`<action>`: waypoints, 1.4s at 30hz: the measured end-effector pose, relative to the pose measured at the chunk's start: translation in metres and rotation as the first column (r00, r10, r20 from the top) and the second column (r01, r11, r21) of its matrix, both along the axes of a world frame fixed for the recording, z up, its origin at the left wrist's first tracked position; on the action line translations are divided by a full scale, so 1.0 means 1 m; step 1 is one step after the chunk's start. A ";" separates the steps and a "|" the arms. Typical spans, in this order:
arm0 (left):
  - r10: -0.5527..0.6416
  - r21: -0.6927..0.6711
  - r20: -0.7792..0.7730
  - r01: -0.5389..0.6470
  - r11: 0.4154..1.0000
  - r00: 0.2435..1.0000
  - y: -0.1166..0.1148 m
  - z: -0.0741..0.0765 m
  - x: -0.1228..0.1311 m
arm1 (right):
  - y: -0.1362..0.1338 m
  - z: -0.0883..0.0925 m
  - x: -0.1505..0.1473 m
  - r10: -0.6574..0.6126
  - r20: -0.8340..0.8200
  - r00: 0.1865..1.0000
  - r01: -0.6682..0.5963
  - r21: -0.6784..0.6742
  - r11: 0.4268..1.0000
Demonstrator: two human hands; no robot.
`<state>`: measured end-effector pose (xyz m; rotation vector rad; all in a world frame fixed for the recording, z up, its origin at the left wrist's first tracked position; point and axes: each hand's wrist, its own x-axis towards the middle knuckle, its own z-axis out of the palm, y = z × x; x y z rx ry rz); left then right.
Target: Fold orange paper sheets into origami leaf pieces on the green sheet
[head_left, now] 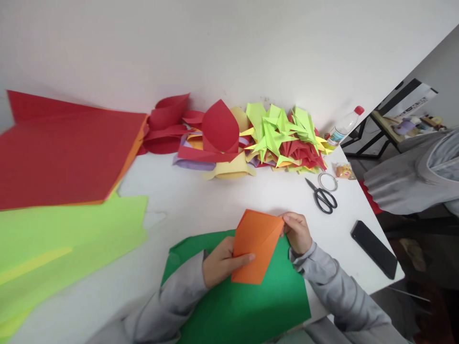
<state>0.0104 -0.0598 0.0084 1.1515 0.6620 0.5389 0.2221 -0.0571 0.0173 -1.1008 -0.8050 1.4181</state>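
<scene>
A folded orange paper [256, 243] is held up just above a dark green sheet [247, 301] on the white table [201, 200]. My left hand [220, 263] grips its lower left edge, thumb across the front. My right hand [297, 233] pinches its upper right corner. Both sleeves are grey.
Large red sheets [64, 153] and lime green sheets [60, 243] lie at the left. A heap of folded paper shapes [251, 138] lines the wall. Black scissors [324, 197], a tape ring [327, 181], a plastic bottle [344, 125] and a black phone [375, 248] sit at the right. Another person's grey sleeve [412, 181] is beyond the table's right edge.
</scene>
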 end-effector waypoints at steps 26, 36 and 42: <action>-0.003 0.018 -0.002 0.003 1.000 1.000 0.000 -0.005 -0.001 | 0.004 0.002 0.001 -0.079 0.005 0.997 0.079 0.026 0.997; 0.014 0.017 -0.004 -0.014 1.000 1.000 -0.001 -0.003 0.000 | 0.003 0.002 0.003 -0.018 0.023 1.000 0.018 0.003 1.000; -0.007 0.026 -0.022 0.008 1.000 1.000 0.001 -0.002 0.000 | 0.003 0.004 0.001 -0.025 0.001 1.000 0.025 -0.020 0.999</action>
